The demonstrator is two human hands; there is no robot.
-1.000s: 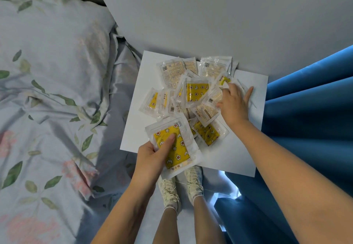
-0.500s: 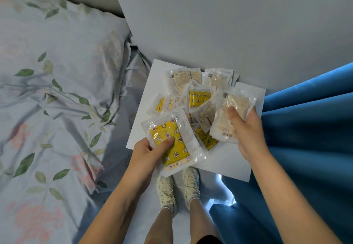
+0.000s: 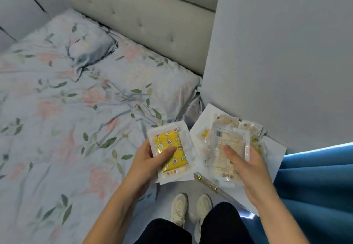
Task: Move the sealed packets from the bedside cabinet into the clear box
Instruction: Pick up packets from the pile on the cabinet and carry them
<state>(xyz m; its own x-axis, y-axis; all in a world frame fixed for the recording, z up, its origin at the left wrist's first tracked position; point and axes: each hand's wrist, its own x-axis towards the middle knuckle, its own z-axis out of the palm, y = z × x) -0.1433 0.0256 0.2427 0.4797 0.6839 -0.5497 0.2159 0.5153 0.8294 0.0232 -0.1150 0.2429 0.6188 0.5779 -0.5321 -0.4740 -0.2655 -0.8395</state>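
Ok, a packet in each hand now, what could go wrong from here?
1. The clear box is not in view, so the carry may need a turn; the left hand pins the yellow packet mainly by its thumb, and it might slip.
2. The right hand holds the pale packet over the remaining packets on the bedside cabinet; some lie near its edge and could be knocked off.

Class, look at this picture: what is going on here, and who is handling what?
A person stands by a bed, holding one sealed packet in each hand. The left hand grips a yellow patterned packet; the right hand holds a pale packet, printed back up. More packets lie on the white bedside cabinet. No clear box is in view.
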